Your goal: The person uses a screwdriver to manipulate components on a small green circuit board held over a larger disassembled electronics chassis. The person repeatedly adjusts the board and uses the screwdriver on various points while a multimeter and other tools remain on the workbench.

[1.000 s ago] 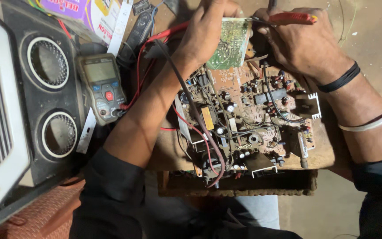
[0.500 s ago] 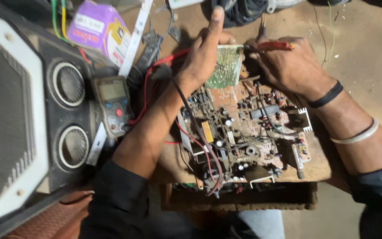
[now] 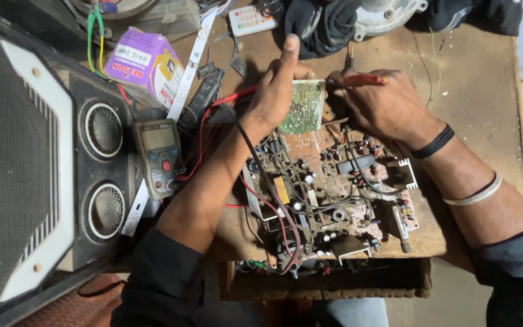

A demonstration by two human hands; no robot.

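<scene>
On worn brown wooden worktop (image 3: 473, 91), left hand (image 3: 276, 97) fingers gripping small green circuit board (image 3: 302, 108), right hand (image 3: 382, 106) fingers closed on red-handled probe (image 3: 363, 79), large brown component-crowded circuit board (image 3: 328, 200) below

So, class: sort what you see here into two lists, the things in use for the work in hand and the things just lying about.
In use: left hand holding the small green board; right hand with the red probe; large circuit board; multimeter.

Lying about: speaker cabinet; purple box; white remote; dark cloth.
</scene>
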